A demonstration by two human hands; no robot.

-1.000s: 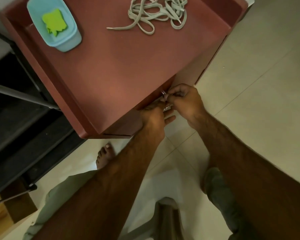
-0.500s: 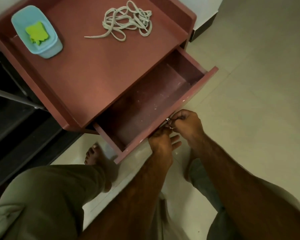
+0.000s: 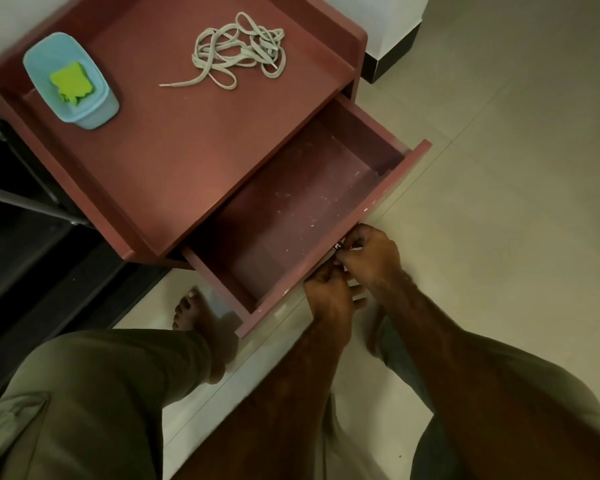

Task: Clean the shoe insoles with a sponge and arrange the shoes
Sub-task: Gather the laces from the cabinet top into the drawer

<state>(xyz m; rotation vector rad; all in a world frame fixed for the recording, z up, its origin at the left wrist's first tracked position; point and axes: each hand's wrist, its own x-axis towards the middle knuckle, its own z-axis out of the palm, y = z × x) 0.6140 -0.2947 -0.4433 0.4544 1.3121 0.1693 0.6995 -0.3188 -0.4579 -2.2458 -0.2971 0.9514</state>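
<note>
Pale floor tiles [image 3: 499,168] surround a low maroon cabinet [image 3: 187,143] whose drawer [image 3: 291,209] stands pulled out toward the person. Both hands meet at the middle of the drawer's front edge. The right hand [image 3: 371,254] has its fingers curled and pinches a small metal fitting [image 3: 338,244] there. The left hand [image 3: 329,292] sits just beneath, touching the right; some of its fingers are bent toward the same fitting and others lie straighter, so it cannot be told whether it grips the fitting or only steadies the front.

The sponge [image 3: 71,83], bright green, lies inside a blue tub [image 3: 97,110] at the far left corner of the cabinet top, well apart from both hands, diagonally up and to the left across the open drawer. The tub's long axis runs roughly from far left to near right. The left hand is likely the nearer one for that reach. Grey shoelaces [image 3: 239,53] lie in a loose tangle on the far side of the top, apart from the tub. No shoe or insole shows, so the cleaning looks not yet begun. A bare foot [image 3: 191,310] stands beside the drawer's near corner.
</note>
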